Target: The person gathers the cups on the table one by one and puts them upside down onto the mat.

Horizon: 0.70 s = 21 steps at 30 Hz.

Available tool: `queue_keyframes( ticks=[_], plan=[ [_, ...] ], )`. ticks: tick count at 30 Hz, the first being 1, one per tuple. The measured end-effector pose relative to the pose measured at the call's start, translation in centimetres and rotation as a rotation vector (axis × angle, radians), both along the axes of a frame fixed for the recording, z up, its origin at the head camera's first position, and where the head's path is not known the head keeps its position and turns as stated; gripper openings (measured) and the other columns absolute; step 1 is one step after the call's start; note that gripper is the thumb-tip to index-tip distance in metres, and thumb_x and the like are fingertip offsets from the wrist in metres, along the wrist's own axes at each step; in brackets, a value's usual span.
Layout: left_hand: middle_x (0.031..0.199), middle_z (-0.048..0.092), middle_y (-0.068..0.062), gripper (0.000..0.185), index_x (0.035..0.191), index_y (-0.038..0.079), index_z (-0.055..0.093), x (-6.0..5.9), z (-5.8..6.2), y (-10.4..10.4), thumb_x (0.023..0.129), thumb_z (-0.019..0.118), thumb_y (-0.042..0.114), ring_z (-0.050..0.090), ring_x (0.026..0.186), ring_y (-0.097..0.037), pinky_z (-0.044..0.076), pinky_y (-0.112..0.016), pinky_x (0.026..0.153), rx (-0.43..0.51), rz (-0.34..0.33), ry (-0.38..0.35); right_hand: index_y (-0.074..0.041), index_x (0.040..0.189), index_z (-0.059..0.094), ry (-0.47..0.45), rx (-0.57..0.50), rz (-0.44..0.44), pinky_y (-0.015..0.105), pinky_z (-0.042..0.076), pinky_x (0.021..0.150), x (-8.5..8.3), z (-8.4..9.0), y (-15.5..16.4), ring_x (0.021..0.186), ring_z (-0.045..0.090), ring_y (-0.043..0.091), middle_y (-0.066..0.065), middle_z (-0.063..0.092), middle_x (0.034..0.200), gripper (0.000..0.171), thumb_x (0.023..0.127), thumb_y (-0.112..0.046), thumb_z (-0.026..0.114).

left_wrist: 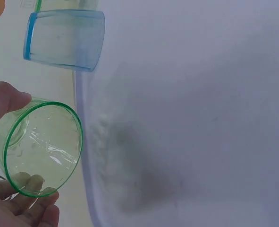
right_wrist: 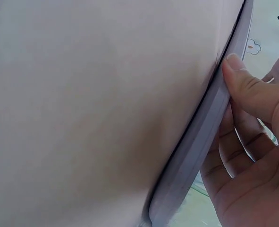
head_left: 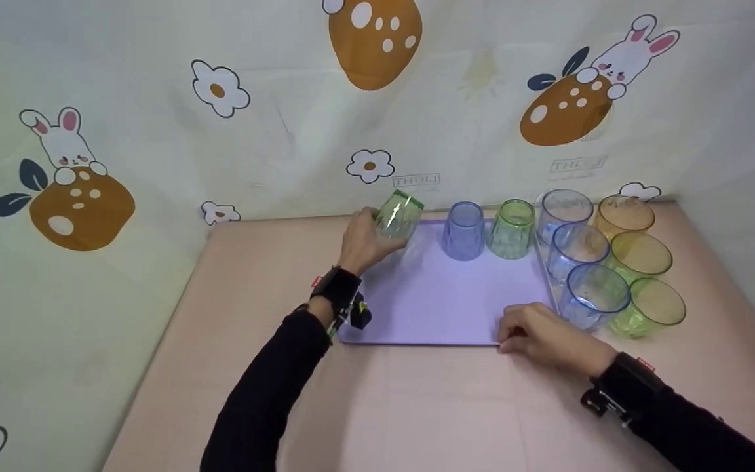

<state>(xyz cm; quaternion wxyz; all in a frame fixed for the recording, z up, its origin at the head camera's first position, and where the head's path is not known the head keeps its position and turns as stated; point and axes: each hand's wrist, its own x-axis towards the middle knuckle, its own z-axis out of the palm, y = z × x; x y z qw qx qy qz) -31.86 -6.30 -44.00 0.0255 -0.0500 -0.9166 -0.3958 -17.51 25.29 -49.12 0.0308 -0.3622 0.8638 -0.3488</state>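
Left hand [head_left: 363, 244] grips a tilted green transparent tumbler [head_left: 398, 214] at frame centre; right hand [head_left: 546, 339] pinches the flat lilac plastic tray [head_left: 443, 301] at its lower-right corner.

Left hand [head_left: 363, 244]: reaching out toward 12 o'clock, fingers curling in a grip.
Right hand [head_left: 544, 339]: lying low at 3 o'clock, thumb pressing, fingers tucking under.
Arms: both wearing black sleeves and wrist straps.

I see soft, even light, a faint shadow on the tray [left_wrist: 186, 142], and blurry wrist views.
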Motion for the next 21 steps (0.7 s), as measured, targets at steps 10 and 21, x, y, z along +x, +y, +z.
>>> queue_keyframes(
  ticks=[10, 21],
  plan=[
    [0.117, 0.054, -0.01, 0.077, 0.13, -0.001, 0.051, 0.2, -2.0, 1.6, 0.073, 0.088, 0.035, 0.053, 0.102, -0.023, 0.047, -0.035, 0.088, 0.026, 0.036, 0.013, -0.017, 0.081, 0.074, 0.003, 0.001, -0.009, 0.028, 0.053, 0.069, 0.1, 0.0, 0.0, 0.074, 0.061, 0.009, -0.011, 0.062, 0.078, 0.019, 0.082, 0.0, 0.082],
    [0.119, 0.046, -0.01, 0.079, 0.129, 0.002, 0.044, -0.5, -3.4, 3.7, 0.071, 0.091, 0.029, 0.051, 0.1, -0.023, 0.047, -0.034, 0.087, 0.049, 0.093, 0.004, -0.016, 0.081, 0.074, -0.007, 0.013, -0.024, 0.028, 0.053, 0.07, 0.2, -0.1, 0.0, 0.075, 0.061, 0.008, -0.011, 0.061, 0.078, 0.018, 0.083, 0.0, 0.082]
  ],
)
